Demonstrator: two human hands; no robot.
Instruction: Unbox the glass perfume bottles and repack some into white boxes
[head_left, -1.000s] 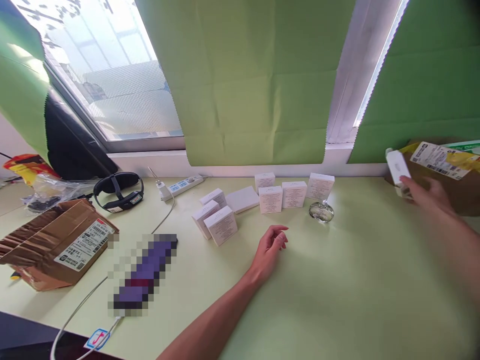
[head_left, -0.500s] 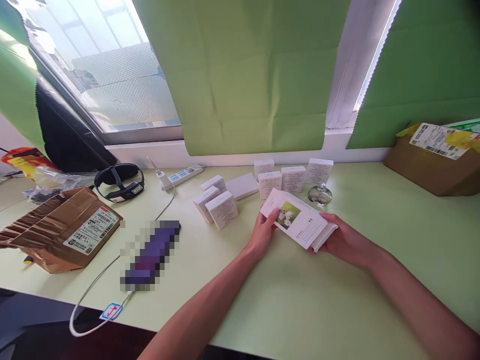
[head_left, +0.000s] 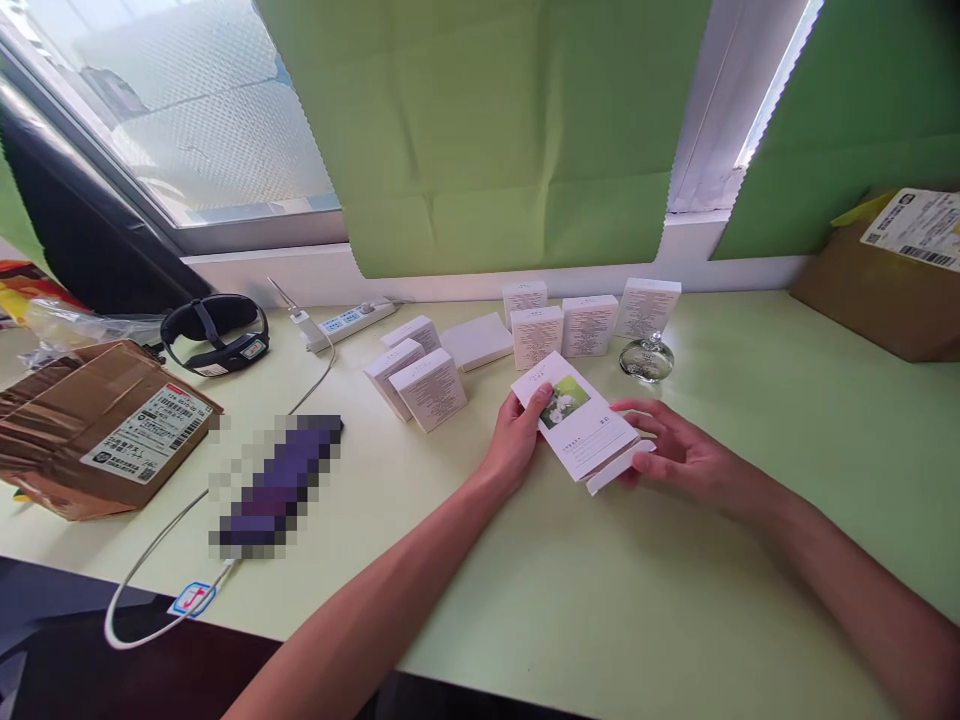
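My left hand (head_left: 517,435) is closed on the left edge of a slim white box (head_left: 598,428), thumb on top beside its printed picture of white flowers. The box is held tilted above the table, with an end flap (head_left: 619,465) sticking out at its lower right. Around that end is my right hand (head_left: 679,450), fingers apart and loosely curved. Its thumb is at the flap and its index fingertip is by the box's side; some fingers are partly hidden. Beyond the box stand several small white printed boxes (head_left: 536,337), and a clear glass object (head_left: 646,358) sits to their right.
A flat white box (head_left: 476,342) lies among the upright ones. Left are a phone (head_left: 281,480) on a white cable, a torn cardboard box (head_left: 105,430), a black headband device (head_left: 217,335) and a power strip (head_left: 356,318). Another cardboard box (head_left: 877,285) is at far right.
My right hand has loosened from the box end and its fingers have spread. The white piece jutting from that end now shows as a narrow flap. The view has shifted slightly downward and right.
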